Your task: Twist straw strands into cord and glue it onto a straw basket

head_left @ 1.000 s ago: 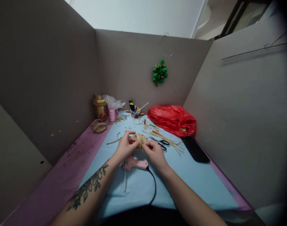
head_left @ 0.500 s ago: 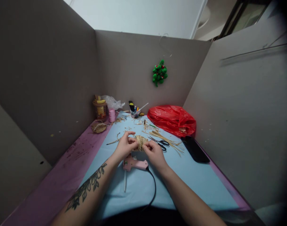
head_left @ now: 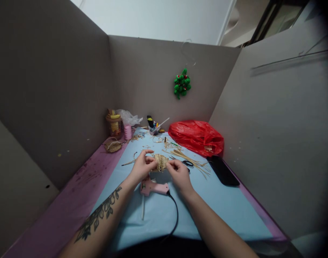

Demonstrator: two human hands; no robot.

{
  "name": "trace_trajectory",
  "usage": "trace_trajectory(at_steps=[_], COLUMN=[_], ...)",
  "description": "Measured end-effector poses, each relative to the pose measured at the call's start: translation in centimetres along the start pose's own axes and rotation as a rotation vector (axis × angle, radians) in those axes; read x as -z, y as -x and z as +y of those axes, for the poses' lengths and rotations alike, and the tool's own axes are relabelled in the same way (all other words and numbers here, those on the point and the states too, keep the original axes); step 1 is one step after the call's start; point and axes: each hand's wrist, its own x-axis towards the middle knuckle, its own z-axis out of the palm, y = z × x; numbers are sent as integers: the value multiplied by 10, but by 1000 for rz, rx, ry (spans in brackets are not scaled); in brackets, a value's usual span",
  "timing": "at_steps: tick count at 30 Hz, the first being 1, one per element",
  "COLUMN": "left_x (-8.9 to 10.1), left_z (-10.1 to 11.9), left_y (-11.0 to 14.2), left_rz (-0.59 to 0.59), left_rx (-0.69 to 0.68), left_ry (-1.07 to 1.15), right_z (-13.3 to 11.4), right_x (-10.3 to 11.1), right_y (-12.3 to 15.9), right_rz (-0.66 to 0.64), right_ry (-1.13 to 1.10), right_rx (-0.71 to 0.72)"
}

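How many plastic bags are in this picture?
2: a red bag at the back right, and a clear bag at the back left, near the pink container. Others could be hidden.

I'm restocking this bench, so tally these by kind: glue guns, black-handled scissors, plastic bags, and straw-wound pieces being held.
Glue gun: 1
Black-handled scissors: 1 pair
Plastic bags: 2, red bag and clear bag
Held straw-wound piece: 1
Total: 5

at twelve o'clock stands a grey back panel (head_left: 145,79); the left panel (head_left: 58,104), at nine o'clock, looks darker than the right panel (head_left: 276,122), at three. the purple table (head_left: 69,200) has a light blue cover (head_left: 220,211) at six o'clock. at two, high, is a dark frame (head_left: 263,22).
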Motion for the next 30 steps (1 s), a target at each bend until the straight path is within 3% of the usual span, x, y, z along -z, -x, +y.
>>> trace_trajectory(at_steps=[3,10,17,22,24,27,30], left_x=[1,0,0,-1,0,1,1], left_z=[-1,-3,-1,-3,-4,-6,-5], left_y=[-1,-1,5,3,1,0,1], left_rz=[-15,-39,5,-8,20,61,55], left_rx=[-6,-77,-208,-180,-164,-144,-152], left_ry=[0,-119,-390,-370,-326,-286,-283], right_z=[2,9,11,11,9,5,1], right_x=[-1,-7,-11,-12,-10,-4,-1], right_y=[-2,-2,-3,-2,-1,1,3], right_rz=[51,-51,95,47,46,75,17], right_ry=[-140,-386,-483,-494,-418,-152,61], right_rx=[-105,-308,-324,-336,-284,-61,123])
